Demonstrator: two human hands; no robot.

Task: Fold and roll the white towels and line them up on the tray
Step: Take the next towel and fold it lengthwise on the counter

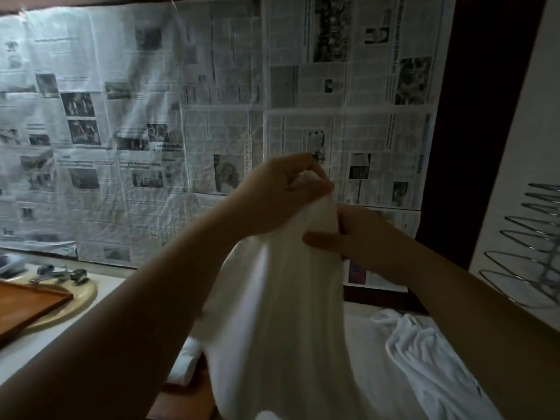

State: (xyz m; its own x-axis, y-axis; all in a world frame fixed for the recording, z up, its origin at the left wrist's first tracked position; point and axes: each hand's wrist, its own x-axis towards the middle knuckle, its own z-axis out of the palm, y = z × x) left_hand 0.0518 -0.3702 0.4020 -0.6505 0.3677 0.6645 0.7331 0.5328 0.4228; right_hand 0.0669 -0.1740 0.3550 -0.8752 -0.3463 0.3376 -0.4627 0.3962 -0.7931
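Two bare hands lift one white towel above a pale counter: the left hand pinches its top corner, and the right hand grips the cloth just below, thumb curled across the fabric. One rolled towel lies under the hanging cloth, and one crumpled towel sits to the right. One wooden tray rests at far left. Newspaper sheets cover the wall behind.

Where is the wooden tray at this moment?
In the head view, the wooden tray lies at the far left, on a round pale plate on the counter, left of the left hand.
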